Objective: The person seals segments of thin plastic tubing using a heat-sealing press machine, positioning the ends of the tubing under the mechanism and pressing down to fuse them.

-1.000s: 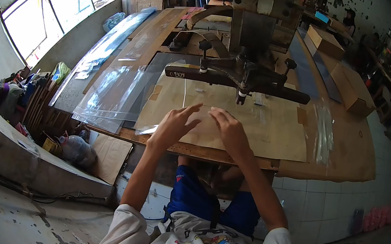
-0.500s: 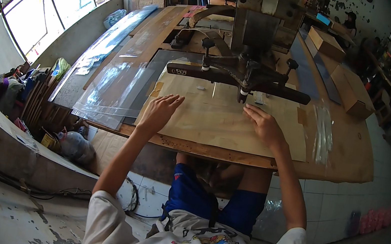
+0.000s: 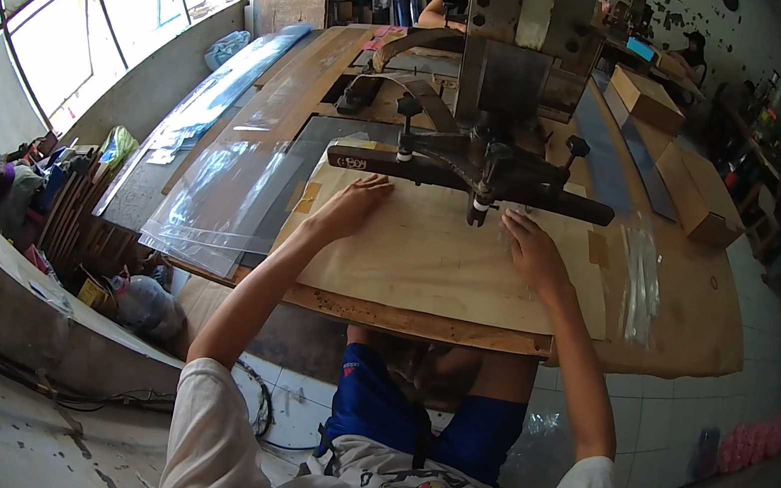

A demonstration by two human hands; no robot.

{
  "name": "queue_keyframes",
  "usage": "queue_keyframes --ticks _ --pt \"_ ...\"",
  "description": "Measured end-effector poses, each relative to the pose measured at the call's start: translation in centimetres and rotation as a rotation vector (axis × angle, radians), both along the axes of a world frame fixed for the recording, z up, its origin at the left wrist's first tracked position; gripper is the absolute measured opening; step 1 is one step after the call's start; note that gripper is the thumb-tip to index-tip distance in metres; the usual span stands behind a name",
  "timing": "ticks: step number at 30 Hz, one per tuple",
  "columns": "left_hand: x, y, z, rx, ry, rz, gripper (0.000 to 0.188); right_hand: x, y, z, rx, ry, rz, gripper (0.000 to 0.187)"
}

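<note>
My left hand [image 3: 352, 208] lies flat, fingers stretched forward, on a pale yellowish sheet [image 3: 447, 268] that covers the middle of the worktable. Its fingertips reach the underside edge of a long dark metal bar [image 3: 558, 201]. My right hand [image 3: 533, 251] rests on the same sheet with fingers extended, near the small forked tip [image 3: 476, 218] below the bar. The bar hangs from a heavy press-like machine head [image 3: 512, 75]. Under the hands the sheet looks covered by a thin clear film, though its edges are hard to make out.
Clear plastic sheets [image 3: 216, 193] lie left of the sheet, and a stack of clear strips [image 3: 640, 281] lies to its right. Cardboard boxes [image 3: 699, 194] stand at the table's right edge. Another person's arm [image 3: 435, 16] shows behind the machine. A bulging clear bag [image 3: 149, 304] sits low at left.
My left hand has slid forward and right toward the bar. My right hand has shifted slightly right. The view has tilted a little, so the table edge appears lower.
</note>
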State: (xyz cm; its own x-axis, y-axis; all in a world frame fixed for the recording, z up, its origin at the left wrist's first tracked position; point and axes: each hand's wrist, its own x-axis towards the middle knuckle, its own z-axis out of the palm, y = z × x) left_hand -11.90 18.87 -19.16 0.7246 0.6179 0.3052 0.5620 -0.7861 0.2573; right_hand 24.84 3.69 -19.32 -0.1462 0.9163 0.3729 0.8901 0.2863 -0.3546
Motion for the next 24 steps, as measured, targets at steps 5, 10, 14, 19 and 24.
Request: queue_keyframes --ticks 5,10,14,19,24 --pt "1.0 0.1 1.3 -0.079 0.023 0.019 0.049 0.6 1.1 -1.2 0.009 -0.038 -0.039 0.042" --pt "1.3 -1.1 2.2 -0.104 -0.14 0.016 0.048 0.1 1.2 -0.6 0.029 -0.1 -0.067 0.045" --pt "1.3 -2.7 2.4 -0.148 -0.225 0.032 0.041 -0.1 0.0 0.2 0.057 -0.014 -0.084 0.042" --pt "0.6 -2.2 1.1 -0.041 -0.123 0.071 0.055 0.5 -0.6 0.2 -0.05 -0.065 -0.029 0.045" --pt "1.3 -2.5 1.2 -0.098 -0.062 0.118 0.067 -0.2 -0.1 0.6 -0.03 -0.192 -0.073 0.059"
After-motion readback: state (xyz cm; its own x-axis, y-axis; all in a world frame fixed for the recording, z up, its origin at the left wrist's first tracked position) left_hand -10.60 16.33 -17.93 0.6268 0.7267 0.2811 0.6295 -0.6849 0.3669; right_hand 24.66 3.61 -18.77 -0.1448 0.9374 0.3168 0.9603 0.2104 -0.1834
